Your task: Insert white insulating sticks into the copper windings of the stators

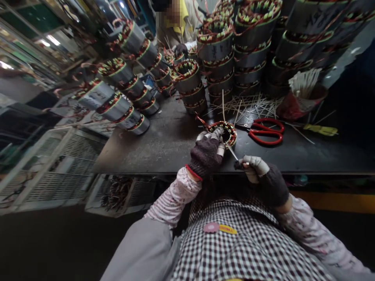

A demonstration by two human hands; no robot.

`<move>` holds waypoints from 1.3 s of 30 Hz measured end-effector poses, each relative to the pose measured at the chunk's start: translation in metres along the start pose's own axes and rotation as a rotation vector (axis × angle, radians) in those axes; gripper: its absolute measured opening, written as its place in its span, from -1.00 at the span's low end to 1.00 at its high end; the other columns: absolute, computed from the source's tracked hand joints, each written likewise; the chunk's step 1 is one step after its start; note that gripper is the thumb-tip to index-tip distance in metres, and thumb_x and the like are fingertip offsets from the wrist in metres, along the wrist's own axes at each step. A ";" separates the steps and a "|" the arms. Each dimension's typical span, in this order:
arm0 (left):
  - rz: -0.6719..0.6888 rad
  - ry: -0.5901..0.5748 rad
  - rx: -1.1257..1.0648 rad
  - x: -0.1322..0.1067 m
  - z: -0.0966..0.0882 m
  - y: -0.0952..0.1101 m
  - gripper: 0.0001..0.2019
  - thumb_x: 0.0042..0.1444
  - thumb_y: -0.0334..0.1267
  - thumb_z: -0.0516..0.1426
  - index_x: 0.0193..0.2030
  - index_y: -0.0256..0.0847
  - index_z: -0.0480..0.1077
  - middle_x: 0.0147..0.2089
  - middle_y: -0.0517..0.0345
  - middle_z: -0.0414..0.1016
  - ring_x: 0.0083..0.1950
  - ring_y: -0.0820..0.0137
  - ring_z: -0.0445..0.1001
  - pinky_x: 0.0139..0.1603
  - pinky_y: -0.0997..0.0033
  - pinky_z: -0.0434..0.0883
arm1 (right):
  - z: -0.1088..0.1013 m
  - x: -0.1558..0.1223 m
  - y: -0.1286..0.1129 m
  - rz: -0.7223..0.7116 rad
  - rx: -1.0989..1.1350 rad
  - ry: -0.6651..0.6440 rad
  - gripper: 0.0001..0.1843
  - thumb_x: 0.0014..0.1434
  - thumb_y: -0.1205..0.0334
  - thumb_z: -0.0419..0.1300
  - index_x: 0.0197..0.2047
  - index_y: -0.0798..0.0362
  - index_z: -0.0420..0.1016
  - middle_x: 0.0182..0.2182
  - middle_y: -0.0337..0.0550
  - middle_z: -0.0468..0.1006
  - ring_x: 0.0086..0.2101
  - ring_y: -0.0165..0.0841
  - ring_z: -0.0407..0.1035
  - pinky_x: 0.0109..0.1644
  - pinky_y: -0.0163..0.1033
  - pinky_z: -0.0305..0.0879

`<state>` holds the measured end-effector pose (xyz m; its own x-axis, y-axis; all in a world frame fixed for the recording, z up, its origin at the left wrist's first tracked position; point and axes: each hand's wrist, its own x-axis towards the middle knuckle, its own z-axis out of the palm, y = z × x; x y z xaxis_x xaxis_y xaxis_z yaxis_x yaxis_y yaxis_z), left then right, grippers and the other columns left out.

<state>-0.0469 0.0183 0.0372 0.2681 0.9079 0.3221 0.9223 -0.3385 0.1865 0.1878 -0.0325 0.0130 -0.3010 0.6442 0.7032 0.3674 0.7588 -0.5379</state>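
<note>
A motor stator [235,135], a ring with copper windings and green edging, lies on the dark bench in front of me. My left hand [207,150], in a dark knit glove with wrapped fingertips, grips its near left side, fingers bent over the rim. My right hand [260,171], gloved the same way, is closed on a slim metal tool [233,152] with a dark end. The tool's tip reaches the stator's near edge; its exact kind is unclear. A pale tie strip [223,105] stands up behind the ring. Red-handled scissors [266,132] lie right of the stator.
Stacked stators [218,52] line the back of the bench, with leaning stacks [117,105] at left. Loose white strips [254,106] lie before a red tub [293,104] of strips. Plastic crates [58,168] stand left below. Another person [187,19] sits across.
</note>
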 end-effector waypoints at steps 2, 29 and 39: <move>-0.004 0.003 0.033 -0.002 0.001 -0.001 -0.55 0.53 -0.25 0.16 0.45 -0.30 0.57 0.39 -0.24 0.74 0.46 -0.01 0.69 0.67 -0.21 0.48 | 0.000 -0.001 0.001 -0.007 0.006 0.018 -0.66 0.53 0.42 0.24 0.24 -0.11 0.65 -0.14 -0.11 0.85 -0.25 -0.22 0.79 -0.17 -0.22 0.73; 0.102 -0.206 -0.207 0.029 -0.041 -0.018 -0.67 0.39 -0.26 0.39 0.26 -0.02 0.73 0.13 0.11 0.86 0.12 0.14 0.81 0.32 0.11 0.68 | 0.014 -0.006 0.005 0.132 0.159 0.023 -0.60 0.49 0.39 0.27 0.27 -0.09 0.74 0.09 0.01 0.84 -0.04 -0.19 0.80 0.00 -0.12 0.82; 0.057 -0.100 -0.016 0.009 -0.026 -0.001 -0.52 0.46 -0.31 0.24 0.47 -0.13 0.60 0.17 -0.08 0.83 0.24 -0.01 0.74 0.58 -0.09 0.54 | 0.047 -0.003 0.033 0.389 0.290 -0.031 -0.63 0.53 -0.06 0.27 0.14 -0.10 0.84 0.09 0.01 0.84 0.05 -0.06 0.76 0.20 0.12 0.78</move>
<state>-0.0524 0.0207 0.0640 0.3474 0.9068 0.2386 0.9003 -0.3937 0.1856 0.1594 -0.0048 -0.0287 -0.2174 0.8846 0.4126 0.1991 0.4541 -0.8684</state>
